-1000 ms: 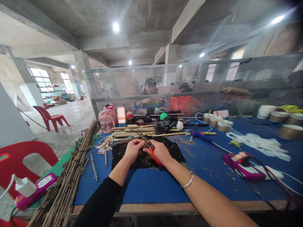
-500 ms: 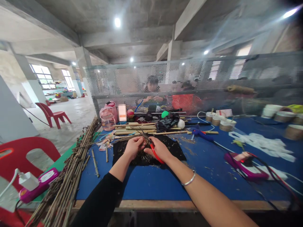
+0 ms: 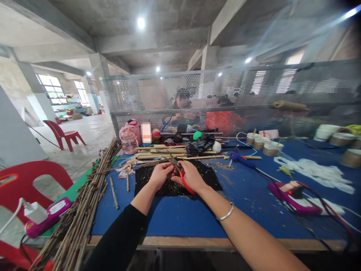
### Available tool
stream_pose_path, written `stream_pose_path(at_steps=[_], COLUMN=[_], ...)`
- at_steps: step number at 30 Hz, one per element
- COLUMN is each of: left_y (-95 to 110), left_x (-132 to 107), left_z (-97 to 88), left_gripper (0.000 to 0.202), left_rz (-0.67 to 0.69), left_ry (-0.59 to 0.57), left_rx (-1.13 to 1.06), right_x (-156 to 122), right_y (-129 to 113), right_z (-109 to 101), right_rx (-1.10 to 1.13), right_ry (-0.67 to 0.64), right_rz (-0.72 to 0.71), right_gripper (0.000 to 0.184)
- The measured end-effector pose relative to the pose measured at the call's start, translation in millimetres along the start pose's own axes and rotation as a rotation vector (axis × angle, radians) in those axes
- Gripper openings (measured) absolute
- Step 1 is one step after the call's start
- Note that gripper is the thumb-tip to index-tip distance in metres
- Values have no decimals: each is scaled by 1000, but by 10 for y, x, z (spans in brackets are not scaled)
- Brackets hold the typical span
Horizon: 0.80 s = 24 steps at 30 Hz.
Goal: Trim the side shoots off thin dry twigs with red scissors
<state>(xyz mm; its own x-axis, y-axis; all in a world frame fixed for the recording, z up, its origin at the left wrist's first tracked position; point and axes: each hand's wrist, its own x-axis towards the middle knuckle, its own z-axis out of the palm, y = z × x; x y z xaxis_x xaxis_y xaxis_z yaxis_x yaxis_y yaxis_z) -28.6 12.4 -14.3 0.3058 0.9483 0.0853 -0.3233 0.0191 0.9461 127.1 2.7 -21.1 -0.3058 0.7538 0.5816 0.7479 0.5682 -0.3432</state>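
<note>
My right hand (image 3: 191,176) is closed around the red handles of a pair of scissors (image 3: 184,183). The scissor blades point away and to the left, spread a little, just above my left hand (image 3: 161,174). That hand is closed too, thumb and fingers pinched together; what is between them is too small to make out. Both hands are above a black cloth (image 3: 207,177) strewn with small plant clippings. Behind them lie several thin sticks (image 3: 158,155) across the blue table (image 3: 180,222).
A bundle of dry stems (image 3: 81,210) lies along the table's left side. A glue gun (image 3: 239,159) and a purple power strip (image 3: 299,201) are to the right. A pink-tinted jug (image 3: 129,140) stands before a perforated metal screen (image 3: 158,94), with a person (image 3: 184,109) behind it.
The scissor blades have spread slightly apart. Both hands stay over the black cloth in nearly the same place, and the view has shifted only a little.
</note>
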Motion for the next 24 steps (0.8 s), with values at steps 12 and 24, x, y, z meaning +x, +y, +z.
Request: stream_pose_path(at_steps=[12,24], left_y=[59,11], left_x=[-38,-15], left_z=[55,-16], left_gripper=[30,22], left_rz=[33,47], left_ry=[64,142], left_rx=[134,364], right_x=[-7,-40], right_y=[-112,-96], right_z=[-190,-133], right_rx=[-86,-178], right_ry=[-137,-191], right_rz=[120,192], right_gripper=[43,42])
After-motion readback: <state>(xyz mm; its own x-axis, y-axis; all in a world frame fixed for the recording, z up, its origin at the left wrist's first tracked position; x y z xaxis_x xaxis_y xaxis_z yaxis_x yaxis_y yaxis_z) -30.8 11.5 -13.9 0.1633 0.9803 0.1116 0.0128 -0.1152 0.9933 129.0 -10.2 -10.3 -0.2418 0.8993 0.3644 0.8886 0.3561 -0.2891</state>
